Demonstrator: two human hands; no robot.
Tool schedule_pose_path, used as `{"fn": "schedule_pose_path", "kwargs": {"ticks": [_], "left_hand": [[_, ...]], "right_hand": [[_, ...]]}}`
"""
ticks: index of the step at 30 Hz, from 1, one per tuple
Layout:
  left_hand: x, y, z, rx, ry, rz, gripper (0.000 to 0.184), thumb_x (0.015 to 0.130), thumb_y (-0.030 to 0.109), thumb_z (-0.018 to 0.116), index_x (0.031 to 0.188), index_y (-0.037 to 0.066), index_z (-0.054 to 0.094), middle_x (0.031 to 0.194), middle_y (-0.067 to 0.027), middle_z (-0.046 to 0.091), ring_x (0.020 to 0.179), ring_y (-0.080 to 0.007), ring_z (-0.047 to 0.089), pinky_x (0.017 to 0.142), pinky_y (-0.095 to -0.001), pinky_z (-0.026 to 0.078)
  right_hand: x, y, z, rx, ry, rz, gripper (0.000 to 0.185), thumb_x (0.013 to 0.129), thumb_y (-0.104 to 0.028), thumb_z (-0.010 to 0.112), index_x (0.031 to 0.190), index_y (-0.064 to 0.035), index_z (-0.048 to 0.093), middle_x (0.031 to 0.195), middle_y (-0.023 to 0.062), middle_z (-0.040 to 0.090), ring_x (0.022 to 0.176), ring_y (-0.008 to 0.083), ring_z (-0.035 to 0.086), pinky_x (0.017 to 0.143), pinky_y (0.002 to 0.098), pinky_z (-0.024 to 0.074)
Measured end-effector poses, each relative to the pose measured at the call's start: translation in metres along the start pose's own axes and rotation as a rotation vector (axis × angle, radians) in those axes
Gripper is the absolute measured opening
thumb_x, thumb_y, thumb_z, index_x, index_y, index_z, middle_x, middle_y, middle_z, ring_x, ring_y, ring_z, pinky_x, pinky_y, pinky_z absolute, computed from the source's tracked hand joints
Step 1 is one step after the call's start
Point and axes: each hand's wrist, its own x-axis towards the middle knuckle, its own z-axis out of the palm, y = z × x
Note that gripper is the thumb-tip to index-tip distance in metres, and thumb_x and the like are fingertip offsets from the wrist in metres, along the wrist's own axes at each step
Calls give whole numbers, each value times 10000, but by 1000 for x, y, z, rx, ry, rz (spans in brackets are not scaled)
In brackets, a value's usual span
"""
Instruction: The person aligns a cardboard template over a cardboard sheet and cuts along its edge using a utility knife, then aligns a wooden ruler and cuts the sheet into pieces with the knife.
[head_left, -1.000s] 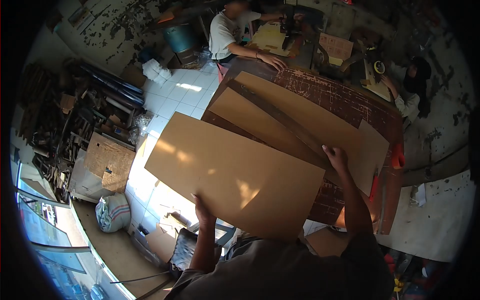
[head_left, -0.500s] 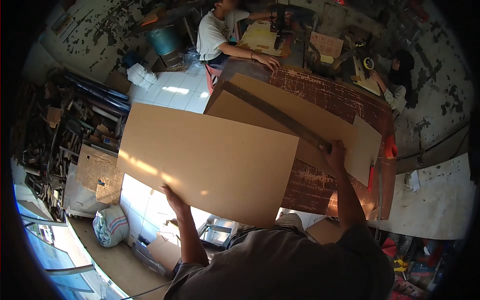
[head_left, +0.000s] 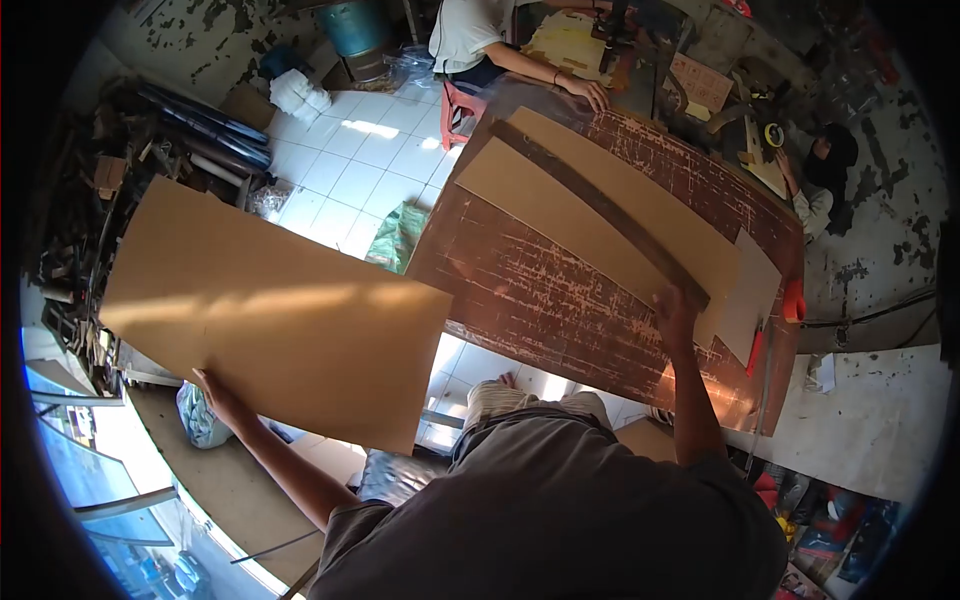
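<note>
My left hand [head_left: 222, 398] grips the near edge of a large brown cardboard sheet [head_left: 280, 320], held out over the floor left of the table, with a band of sunlight across it. At the near end of a long dark straight bar [head_left: 610, 210], my right hand [head_left: 677, 312] is closed, its fingertips partly hidden. The bar lies slantwise on another brown sheet [head_left: 560, 215] on the worn red-brown table [head_left: 530, 270]. A smaller greyish sheet [head_left: 752, 290] sticks out at the right, beside a red tool [head_left: 754, 350].
One person's hand [head_left: 590, 93] rests on the table's far edge. Another person [head_left: 828, 175] is at the far right near a tape roll [head_left: 773, 135]. A pink stool [head_left: 460, 115], a green sack [head_left: 397, 238] and stacked scrap [head_left: 105, 175] stand to the left.
The cardboard sheet in my left hand has moved left, off the table and over the floor. My right hand remains at the bar's near end. The view has shifted.
</note>
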Motion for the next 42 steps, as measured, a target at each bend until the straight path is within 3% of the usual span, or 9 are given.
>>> {"fn": "schedule_pose_path", "kwargs": {"ticks": [5, 14, 20, 23, 25, 30, 38, 40, 42], "left_hand": [[19, 34, -42, 88, 249, -72, 608, 1039, 468, 435, 1421, -2, 495, 1386, -162, 560, 1211, -264, 573, 974, -377, 473], [41, -49, -147, 946, 528, 499, 523, 1031, 387, 415, 1440, 61, 413, 1422, -147, 528, 1218, -302, 588, 992, -411, 506], [-32, -44, -152, 1000, 591, -407, 713, 985, 459, 439, 1533, 45, 249, 1522, -166, 407, 1335, -320, 478, 1059, -417, 457], [-64, -128, -211, 849, 688, -371, 929, 904, 608, 477, 1560, 27, 166, 1593, -161, 283, 1411, -301, 395, 1141, -383, 372], [-92, -217, -275, 1283, 546, -337, 808, 974, 544, 410, 1558, 36, 179, 1631, -154, 163, 1482, -261, 259, 1192, -360, 299], [-196, -281, -319, 163, 760, -223, 693, 1000, 417, 444, 1525, 4, 261, 1613, -138, 240, 1490, -244, 226, 1230, -314, 192], [-332, -185, -268, -648, 1124, -350, 524, 978, 358, 505, 1386, 29, 490, 1475, -190, 465, 1340, -398, 433, 1203, -461, 268], [-373, -174, -247, -702, 922, -238, 528, 1077, 439, 301, 1464, 95, 400, 1454, -77, 493, 1295, -248, 491, 1058, -392, 464], [-375, -92, -194, -848, 1086, -293, 529, 1057, 463, 345, 1393, 81, 490, 1441, -111, 512, 1299, -332, 495, 1131, -493, 386]], "right_hand": [[0, -12, 12, 81, -35, -13, 400, 779, -93, 741, 1141, -50, 575, 1112, 198, 629, 1049, 411, 601, 873, 501, 489], [3, -24, 32, 100, -75, -56, 420, 798, -96, 731, 1181, -30, 572, 1157, 213, 610, 1109, 406, 582, 935, 486, 478], [18, -32, 46, 65, -176, -119, 357, 868, -124, 695, 1187, -31, 564, 1172, 205, 613, 1125, 396, 582, 957, 460, 467], [34, -49, 55, 93, -197, -170, 372, 849, -120, 708, 1173, -1, 569, 1166, 212, 614, 1114, 403, 583, 950, 471, 473], [45, -57, 63, 131, -232, -192, 368, 875, -130, 690, 1197, -7, 564, 1184, 207, 611, 1140, 390, 576, 975, 454, 459], [71, -87, 66, 228, -322, -192, 351, 908, -163, 661, 1222, -34, 571, 1209, 202, 616, 1170, 391, 570, 975, 452, 459], [85, -113, 62, 338, -413, -358, 291, 945, -177, 634, 1202, -45, 596, 1188, 160, 644, 1162, 341, 598, 972, 413, 470], [74, -129, 58, 397, -454, -341, 273, 950, -187, 636, 1183, -47, 610, 1171, 145, 655, 1150, 317, 613, 969, 397, 474], [63, -143, 56, 734, -618, -259, 257, 970, -230, 635, 1151, -47, 633, 1131, 119, 674, 1112, 248, 632, 958, 351, 480]]}}
